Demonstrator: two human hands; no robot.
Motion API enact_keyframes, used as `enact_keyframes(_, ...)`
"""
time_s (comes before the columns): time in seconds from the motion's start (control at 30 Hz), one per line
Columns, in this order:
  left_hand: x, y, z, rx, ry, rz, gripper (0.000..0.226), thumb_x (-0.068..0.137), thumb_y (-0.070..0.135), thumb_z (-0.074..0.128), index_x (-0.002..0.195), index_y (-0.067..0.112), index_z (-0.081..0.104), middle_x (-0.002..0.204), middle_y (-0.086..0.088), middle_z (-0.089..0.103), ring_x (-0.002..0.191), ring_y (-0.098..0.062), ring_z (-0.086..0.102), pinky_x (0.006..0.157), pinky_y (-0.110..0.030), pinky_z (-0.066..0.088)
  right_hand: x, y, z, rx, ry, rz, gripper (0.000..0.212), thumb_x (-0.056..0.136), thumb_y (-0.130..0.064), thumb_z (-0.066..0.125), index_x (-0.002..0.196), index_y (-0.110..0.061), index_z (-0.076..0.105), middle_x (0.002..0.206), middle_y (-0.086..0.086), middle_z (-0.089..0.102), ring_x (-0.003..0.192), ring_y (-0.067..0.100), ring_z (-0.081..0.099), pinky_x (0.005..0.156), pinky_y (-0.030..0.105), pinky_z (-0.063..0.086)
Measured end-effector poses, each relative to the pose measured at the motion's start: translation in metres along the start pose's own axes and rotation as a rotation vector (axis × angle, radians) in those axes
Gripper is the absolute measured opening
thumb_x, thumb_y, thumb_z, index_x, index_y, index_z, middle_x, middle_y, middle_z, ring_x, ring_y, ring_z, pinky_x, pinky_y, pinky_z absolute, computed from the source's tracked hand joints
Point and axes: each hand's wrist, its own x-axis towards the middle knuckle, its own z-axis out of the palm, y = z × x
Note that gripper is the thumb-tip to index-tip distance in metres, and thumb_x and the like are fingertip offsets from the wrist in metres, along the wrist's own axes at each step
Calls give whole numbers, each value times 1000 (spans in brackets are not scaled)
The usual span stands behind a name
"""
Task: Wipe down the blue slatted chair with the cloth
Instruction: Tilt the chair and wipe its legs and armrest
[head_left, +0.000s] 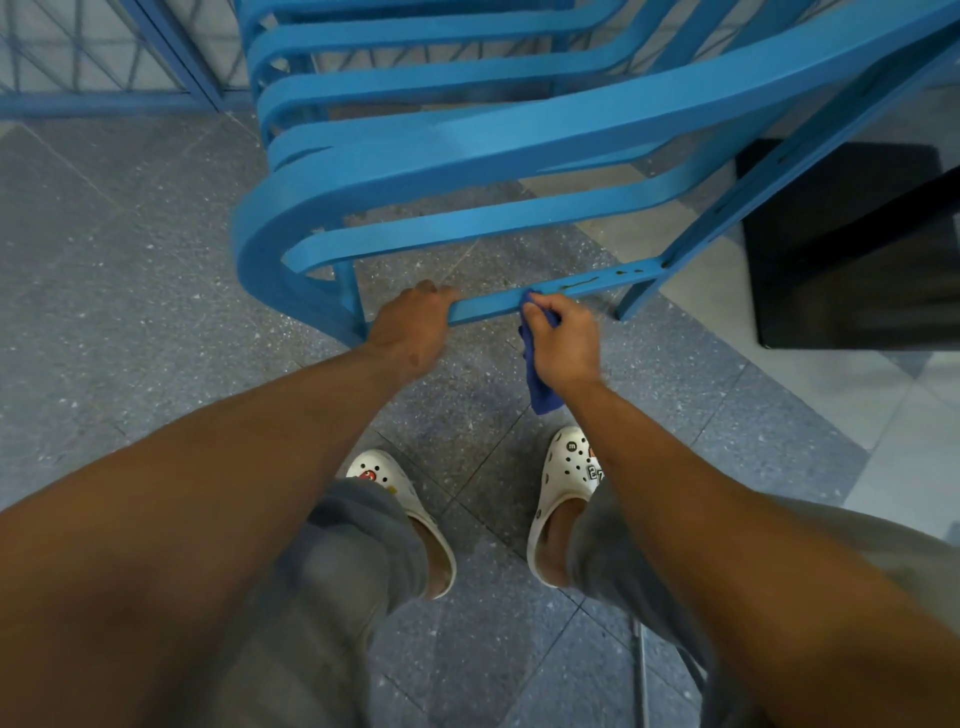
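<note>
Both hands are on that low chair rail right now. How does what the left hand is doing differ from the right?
The left hand grips the bare rail with curled fingers; the right hand pinches the blue cloth and presses it against the rail. The left hand sits nearer the chair's curved corner; the right lies nearer the dark marks. Both touch the same rail.

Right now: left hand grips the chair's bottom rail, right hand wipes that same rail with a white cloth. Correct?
Not quite. The cloth is dark blue, not white; the head view shows it bunched in the right hand and pressed on the rail of the blue slatted chair. The rest stands: the left hand grips the same rail.
</note>
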Motion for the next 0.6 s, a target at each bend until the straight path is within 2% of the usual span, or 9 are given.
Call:
enact_keyframes(0.13,-3,-3,-5,62,-10,-5,38,93,2,60,127,20,54,108,-7,54,95,-26,57,82,-42,51,-16,4,5,113,-86,4,26,94,-43,66,108,-25,77,90,-5,76,83,20,74,74,50,63)
enact_keyframes(0.27,-10,-7,-9,95,-25,-1,35,94,4,58,126,19,52,103,-5,49,86,-23,50,76,-38,47,-36,-1,-2,242,-45,67,17,99,-27,67,108,-17,77,84,5,74,72,28,73,57,49,62)
enact_keyframes(0.4,-18,-12,-14,132,-60,-30,34,93,3,57,124,16,51,112,-12,54,88,-26,54,82,-44,52,-49,10,-10,238,-36,100,17,97,-35,66,106,-25,77,92,3,74,79,29,74,63,51,63)
enact_keyframes(0.53,-28,-23,-19,159,-96,-50,36,92,4,60,125,15,51,114,-12,54,93,-31,58,83,-46,53,-55,13,-23,270,-71,168,15,99,-27,67,106,-17,76,90,11,74,74,34,73,57,53,62)
enact_keyframes(0.6,-33,-28,-23,172,-115,-62,41,88,2,64,124,16,52,113,-11,54,93,-31,59,83,-45,53,-53,18,-26,255,-56,171,11,99,-27,66,102,-21,75,89,11,74,74,34,73,60,54,62)
